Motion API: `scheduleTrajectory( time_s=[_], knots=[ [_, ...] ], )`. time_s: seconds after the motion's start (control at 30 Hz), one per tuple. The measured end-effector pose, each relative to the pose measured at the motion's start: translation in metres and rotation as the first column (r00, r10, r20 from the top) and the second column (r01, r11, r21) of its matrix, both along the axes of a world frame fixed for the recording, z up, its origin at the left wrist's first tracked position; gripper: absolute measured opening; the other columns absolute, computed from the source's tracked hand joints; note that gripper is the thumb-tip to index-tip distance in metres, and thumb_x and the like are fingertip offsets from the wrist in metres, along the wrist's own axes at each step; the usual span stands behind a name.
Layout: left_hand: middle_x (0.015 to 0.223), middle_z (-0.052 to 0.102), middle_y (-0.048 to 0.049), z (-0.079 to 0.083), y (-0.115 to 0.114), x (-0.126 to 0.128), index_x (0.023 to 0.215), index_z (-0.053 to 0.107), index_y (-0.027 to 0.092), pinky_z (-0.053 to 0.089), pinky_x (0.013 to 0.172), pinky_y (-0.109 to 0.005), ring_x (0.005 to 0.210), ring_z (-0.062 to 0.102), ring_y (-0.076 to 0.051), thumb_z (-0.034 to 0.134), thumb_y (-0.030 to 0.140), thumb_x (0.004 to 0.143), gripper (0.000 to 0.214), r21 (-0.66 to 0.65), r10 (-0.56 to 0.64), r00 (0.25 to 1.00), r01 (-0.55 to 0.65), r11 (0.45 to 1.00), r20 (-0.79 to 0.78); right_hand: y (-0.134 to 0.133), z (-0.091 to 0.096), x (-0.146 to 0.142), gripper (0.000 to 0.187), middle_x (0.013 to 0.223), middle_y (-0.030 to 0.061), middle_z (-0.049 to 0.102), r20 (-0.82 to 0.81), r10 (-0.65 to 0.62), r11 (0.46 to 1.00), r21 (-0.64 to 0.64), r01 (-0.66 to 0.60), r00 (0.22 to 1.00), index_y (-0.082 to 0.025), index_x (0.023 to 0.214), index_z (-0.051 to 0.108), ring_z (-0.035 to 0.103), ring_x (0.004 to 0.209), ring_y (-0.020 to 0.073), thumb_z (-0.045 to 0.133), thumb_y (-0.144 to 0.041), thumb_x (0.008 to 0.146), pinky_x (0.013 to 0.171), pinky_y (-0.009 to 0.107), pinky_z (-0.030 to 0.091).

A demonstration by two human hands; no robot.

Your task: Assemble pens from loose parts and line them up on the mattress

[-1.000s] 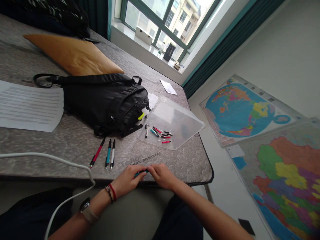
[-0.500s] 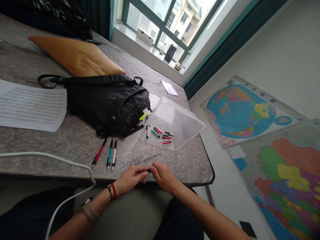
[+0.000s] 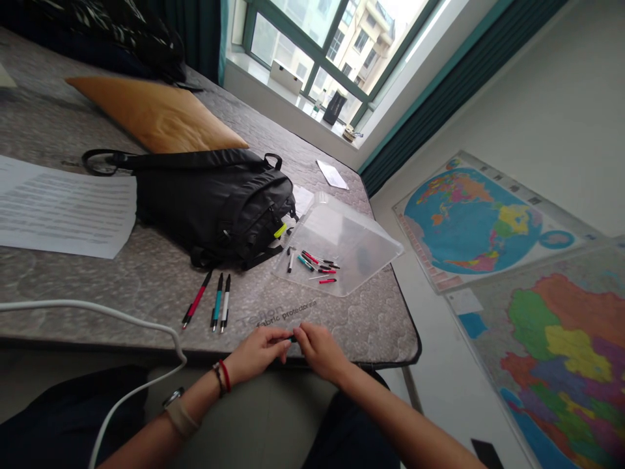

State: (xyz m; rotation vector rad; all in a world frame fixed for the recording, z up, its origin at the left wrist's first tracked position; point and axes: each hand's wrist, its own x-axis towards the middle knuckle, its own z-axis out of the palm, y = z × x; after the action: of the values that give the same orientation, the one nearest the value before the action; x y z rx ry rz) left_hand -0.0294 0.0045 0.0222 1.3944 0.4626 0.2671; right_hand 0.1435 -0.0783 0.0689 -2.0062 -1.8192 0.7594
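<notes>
Close together at the mattress's front edge, my left hand (image 3: 258,353) and my right hand (image 3: 319,350) both pinch a small dark teal pen part (image 3: 293,339). Most of it is hidden by the fingers. To the left lie a red pen (image 3: 196,299), a teal pen (image 3: 217,303) and a white pen (image 3: 225,303), all with black ends. Beyond my hands, a clear plastic tray (image 3: 364,251) holds several loose pen parts (image 3: 317,264) in red, teal, white and black.
A black backpack (image 3: 209,202) lies behind the pens, near a printed sheet (image 3: 63,208) and a tan envelope (image 3: 161,117). A white cable (image 3: 97,304) loops across the left front edge of the grey mattress (image 3: 371,326). Wall maps (image 3: 473,218) hang at the right.
The whole view has shifted slightly, with things appearing a little lower and to the right. Both hands stay together on the small pen part, with hardly any change in their grip.
</notes>
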Motion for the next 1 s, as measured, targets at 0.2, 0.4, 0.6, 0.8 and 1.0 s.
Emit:
scheduleTrajectory(
  time_s=[0.2, 0.4, 0.6, 0.8, 1.0],
  knots=[
    [0.071, 0.061, 0.0007, -0.009, 0.0, 0.003, 0.101, 0.062, 0.014, 0.023, 0.041, -0.02, 0.042, 0.033, -0.004, 0.058, 0.054, 0.08, 0.046, -0.349, -0.125, 0.992, 0.123, 0.929, 0.016, -0.003, -0.002, 0.005, 0.041, 0.063, -0.0006, 0.054, 0.005, 0.043, 0.998, 0.042, -0.043, 0.999, -0.019, 0.069, 0.052, 0.048, 0.058, 0.0115, 0.036, -0.042, 0.099, 0.059, 0.023, 0.033],
    [0.066, 0.061, 0.0012, -0.015, -0.004, 0.007, 0.099, 0.063, 0.013, 0.021, 0.043, -0.021, 0.044, 0.035, -0.005, 0.062, 0.056, 0.076, 0.049, -0.285, -0.016, 0.999, 0.007, 0.959, -0.03, 0.002, -0.013, 0.005, 0.052, 0.053, -0.0018, 0.051, -0.201, -0.111, 0.99, -0.106, 0.091, 0.973, -0.018, 0.066, 0.055, 0.047, 0.053, 0.0122, 0.033, -0.054, 0.097, 0.054, 0.023, 0.034],
    [0.064, 0.058, 0.0035, -0.022, -0.008, 0.013, 0.097, 0.054, 0.017, 0.027, 0.042, -0.018, 0.043, 0.04, -0.006, 0.064, 0.049, 0.074, 0.041, -0.55, 0.109, 0.993, -0.063, 0.833, 0.051, -0.003, -0.011, 0.005, 0.052, 0.058, -0.0011, 0.055, -0.158, -0.151, 0.987, -0.075, 0.141, 0.976, -0.019, 0.074, 0.059, 0.051, 0.058, 0.0133, 0.029, -0.053, 0.099, 0.058, 0.024, 0.037],
    [0.043, 0.018, 0.0113, -0.018, 0.012, 0.002, 0.06, 0.036, 0.021, 0.011, 0.036, -0.017, 0.037, 0.011, -0.005, 0.046, 0.055, 0.082, 0.042, -0.855, 0.391, 0.92, -0.188, 0.483, 0.019, -0.029, -0.04, 0.067, 0.051, 0.075, 0.0042, 0.061, 0.161, -0.299, 0.953, 0.101, 0.286, 0.94, -0.021, 0.075, 0.056, 0.057, 0.073, 0.0179, 0.024, -0.052, 0.099, 0.072, 0.029, 0.043],
    [0.043, 0.012, 0.0105, -0.019, 0.018, -0.004, 0.055, 0.028, 0.022, 0.008, 0.034, -0.018, 0.038, 0.005, -0.006, 0.043, 0.049, 0.084, 0.042, -0.88, 0.494, 0.868, -0.192, 0.434, 0.054, -0.052, -0.097, 0.143, 0.051, 0.137, 0.0165, 0.048, 0.493, -0.565, 0.825, 0.366, 0.431, 0.662, -0.017, 0.124, 0.053, 0.042, 0.127, 0.0296, 0.028, -0.052, 0.096, 0.102, 0.047, 0.033]
  ],
)
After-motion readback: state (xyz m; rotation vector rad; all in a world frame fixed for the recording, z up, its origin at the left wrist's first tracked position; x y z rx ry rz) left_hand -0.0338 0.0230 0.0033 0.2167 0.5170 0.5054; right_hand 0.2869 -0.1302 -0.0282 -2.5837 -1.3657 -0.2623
